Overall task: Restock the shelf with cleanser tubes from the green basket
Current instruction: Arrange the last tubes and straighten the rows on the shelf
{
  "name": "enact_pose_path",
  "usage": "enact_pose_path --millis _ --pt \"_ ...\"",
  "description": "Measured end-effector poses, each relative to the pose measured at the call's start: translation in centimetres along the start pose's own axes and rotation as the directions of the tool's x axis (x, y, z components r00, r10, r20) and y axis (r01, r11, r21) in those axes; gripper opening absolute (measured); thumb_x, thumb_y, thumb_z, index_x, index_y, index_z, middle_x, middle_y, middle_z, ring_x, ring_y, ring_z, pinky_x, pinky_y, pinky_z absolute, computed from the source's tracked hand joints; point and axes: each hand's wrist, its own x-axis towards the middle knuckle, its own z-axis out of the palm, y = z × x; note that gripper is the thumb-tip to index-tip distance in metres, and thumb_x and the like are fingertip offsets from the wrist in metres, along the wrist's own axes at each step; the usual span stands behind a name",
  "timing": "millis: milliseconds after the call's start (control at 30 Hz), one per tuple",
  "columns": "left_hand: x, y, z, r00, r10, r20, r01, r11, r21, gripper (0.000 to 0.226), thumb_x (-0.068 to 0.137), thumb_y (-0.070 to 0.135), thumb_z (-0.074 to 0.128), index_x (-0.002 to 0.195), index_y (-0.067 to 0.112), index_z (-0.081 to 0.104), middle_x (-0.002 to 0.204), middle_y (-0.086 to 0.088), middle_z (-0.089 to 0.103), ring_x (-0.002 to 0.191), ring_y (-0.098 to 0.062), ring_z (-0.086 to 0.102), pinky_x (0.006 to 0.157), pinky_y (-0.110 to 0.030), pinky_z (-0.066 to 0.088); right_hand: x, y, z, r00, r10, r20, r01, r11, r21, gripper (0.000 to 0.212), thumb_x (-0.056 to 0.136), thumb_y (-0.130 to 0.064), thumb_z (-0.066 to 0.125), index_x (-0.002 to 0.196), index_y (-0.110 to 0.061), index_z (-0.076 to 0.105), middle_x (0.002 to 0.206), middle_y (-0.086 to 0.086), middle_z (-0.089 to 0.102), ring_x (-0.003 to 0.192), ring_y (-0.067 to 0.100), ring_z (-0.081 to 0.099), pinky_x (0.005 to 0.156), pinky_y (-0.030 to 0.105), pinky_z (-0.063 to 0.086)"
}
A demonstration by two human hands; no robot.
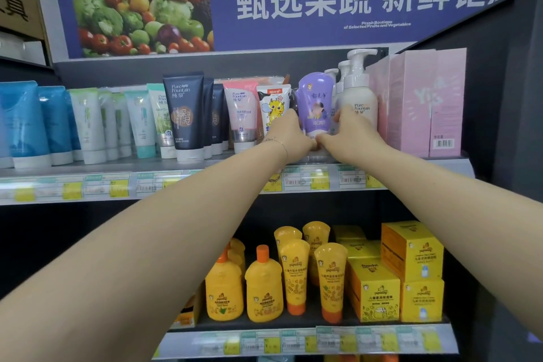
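Left hand (289,134) and right hand (351,134) pinch the purple cleanser tube (316,100) low down from 9 and 3 o'clock. It's upright on the shelf (188,163), long axis 12-to-6, equally near both hands.

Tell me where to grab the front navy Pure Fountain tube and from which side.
Probably pinch the navy tube by its upper body, coming from the front: it stands cap-down, and its crimped top rises above the neighbouring tubes crowding both sides.
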Motion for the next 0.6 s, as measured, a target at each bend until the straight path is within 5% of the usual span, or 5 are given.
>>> enact_pose_path --millis 200,333,600 --pt "-2.6 -0.5 -2.8 0.984 0.165 -0.067 -0.146 0.963 0.226 0.024 0.085 0.022 0.063 0.105 0.013 0.053 0.109 -0.003 0.055 0.098 -0.02 0.053 0.085 -0.035 0.047 -2.5 -1.2 0.0 0.968 -0.245 -0.058 0.226 0.947 -0.228 0.031 0.09 -0.029 0.051 0.117 -0.015 0.044 0.107 0.001 0.053 0.089 0.027 0.05 0.07 0.034 0.039" --pt "-4.3 -2.0 -4.5 0.965 0.252 -0.076 -0.197 0.883 0.427 0.024 0.085 0.027 0.057 0.107 0.017 0.054 0.11 0.001 0.052 0.098 -0.021 0.052 0.079 -0.035 0.042 -4.1 -2.8 0.8 0.895 -0.446 -0.015 0.414 0.843 -0.344 0.025 0.091 -0.025 0.048 0.113 -0.013 0.048 0.11 0.007 0.056 0.095 0.029 0.054 0.067 0.031 0.035" --pt "-9.0 -6.1 -8.4 0.923 0.386 -0.004 -0.307 0.74 0.598 0.028 0.087 0.03 0.056 0.112 0.018 0.053 0.105 0.001 0.054 0.098 -0.02 0.051 0.086 -0.042 0.046 -6.7 -6.2 4.3 0.672 -0.74 0.021 0.677 0.603 -0.423 0.022 0.077 -0.018 0.063 0.097 -0.008 0.06 0.079 0.007 0.061 0.066 0.025 0.057 0.055 0.027 0.032"
